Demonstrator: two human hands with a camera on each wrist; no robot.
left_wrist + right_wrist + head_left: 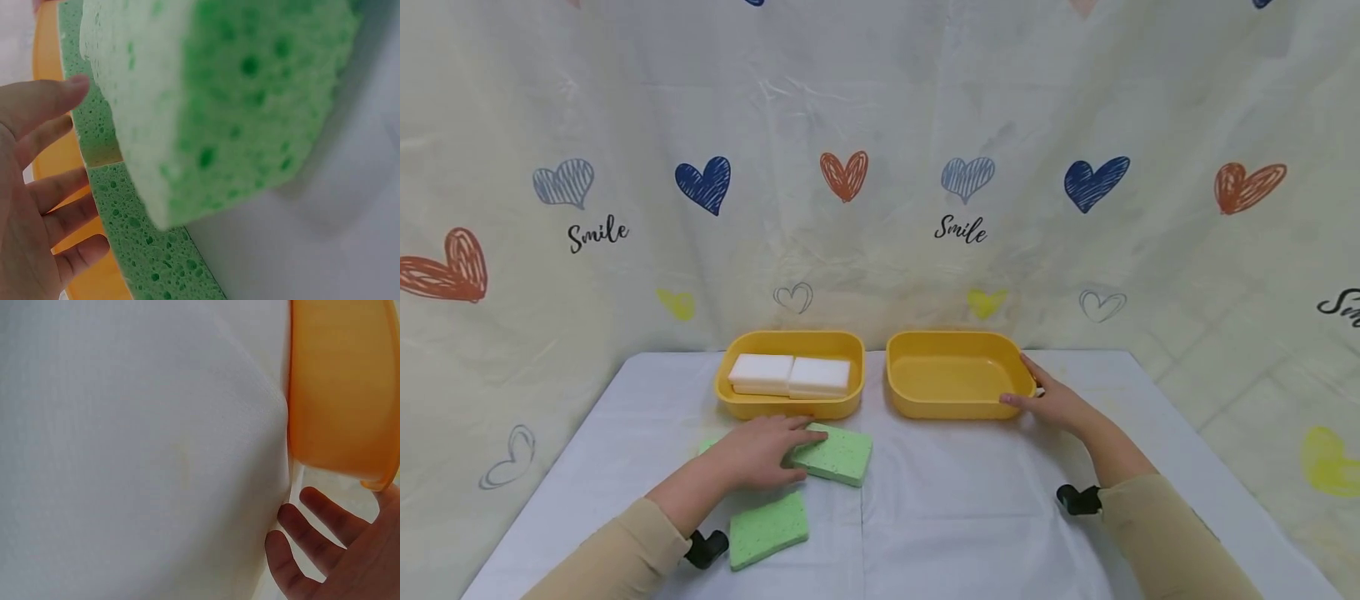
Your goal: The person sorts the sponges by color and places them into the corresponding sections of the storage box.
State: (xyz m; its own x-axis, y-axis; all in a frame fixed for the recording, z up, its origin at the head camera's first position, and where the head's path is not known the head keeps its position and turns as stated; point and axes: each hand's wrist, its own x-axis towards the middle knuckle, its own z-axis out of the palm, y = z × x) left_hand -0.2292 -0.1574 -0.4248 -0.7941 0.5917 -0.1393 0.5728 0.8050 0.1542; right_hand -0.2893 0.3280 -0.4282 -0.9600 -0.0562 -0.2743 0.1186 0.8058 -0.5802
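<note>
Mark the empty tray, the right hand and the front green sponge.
Empty tray (957, 379), head view: bare inside floor.
Right hand (1060, 406), head view: back of the hand.
Front green sponge (768, 528), head view: top face.

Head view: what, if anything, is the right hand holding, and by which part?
The empty yellow tray: the right hand holds it by the rim at its right end.

left hand (762, 452): back upward, fingers spread | right hand (1060, 406): 3 fingers fanned
</note>
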